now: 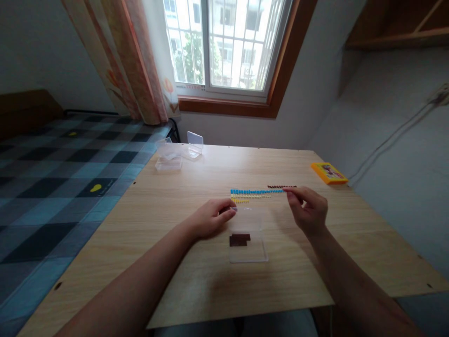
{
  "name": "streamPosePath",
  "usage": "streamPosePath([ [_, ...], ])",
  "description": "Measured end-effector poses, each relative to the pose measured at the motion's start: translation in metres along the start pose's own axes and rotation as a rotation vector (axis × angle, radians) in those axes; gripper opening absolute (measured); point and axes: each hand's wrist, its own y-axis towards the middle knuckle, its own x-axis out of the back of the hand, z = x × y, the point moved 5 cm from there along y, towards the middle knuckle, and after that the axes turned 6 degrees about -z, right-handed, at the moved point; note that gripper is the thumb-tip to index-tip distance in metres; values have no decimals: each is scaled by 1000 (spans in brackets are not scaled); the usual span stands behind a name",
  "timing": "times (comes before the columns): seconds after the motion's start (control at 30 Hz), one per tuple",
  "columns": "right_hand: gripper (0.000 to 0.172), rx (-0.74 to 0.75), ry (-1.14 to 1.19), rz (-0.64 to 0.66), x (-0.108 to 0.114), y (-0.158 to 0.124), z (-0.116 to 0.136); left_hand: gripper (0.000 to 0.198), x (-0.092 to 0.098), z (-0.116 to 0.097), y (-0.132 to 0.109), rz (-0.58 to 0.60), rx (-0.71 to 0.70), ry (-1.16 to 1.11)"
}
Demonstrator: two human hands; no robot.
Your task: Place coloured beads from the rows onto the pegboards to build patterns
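My right hand (308, 209) is closed in a pinch, its fingertips at the right end of a row of small blue pieces (247, 191); anything between them is too small to make out. A row of dark brown pieces (277, 186) lies just behind. In front of the blue row run pale cream pieces (250, 196) and a short row of yellow pieces (241, 201). My left hand (213, 217) rests on the table with curled fingers, near the left ends of these rows. Something small and greyish shows at its fingertips. Nearer me lies an open clear plastic box (257, 252) holding brown pieces (239, 240).
More clear plastic boxes (169, 164) stand at the table's back left. An orange-yellow box (329, 173) lies at the right edge of the wooden table (189, 290). A bed with a checked cover (70, 154) adjoins on the left; a window (231, 47) is behind.
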Motion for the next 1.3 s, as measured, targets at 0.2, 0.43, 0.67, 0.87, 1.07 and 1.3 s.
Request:
streamPosePath([
  [0.2,29,-175,-230,-77,-17,5,-75,39,52,35,4,-383,185,250],
  [0.43,29,-207,-285,15,-51,-4,-95,41,64,70,6,-420,251,488],
  [0.67,28,-225,-298,55,-64,-1,-102,59,41,72,14,-235,310,859],
  [0.87,33,-264,-289,44,-82,10,-109,58,34,62,20,-182,355,984],
  [1.07,29,-267,-269,33,-89,10,-111,56,27,60,32,-244,478,993],
  [1.3,25,-302,-258,24,-82,12,-117,67,26,67,33,-72,564,911],
])
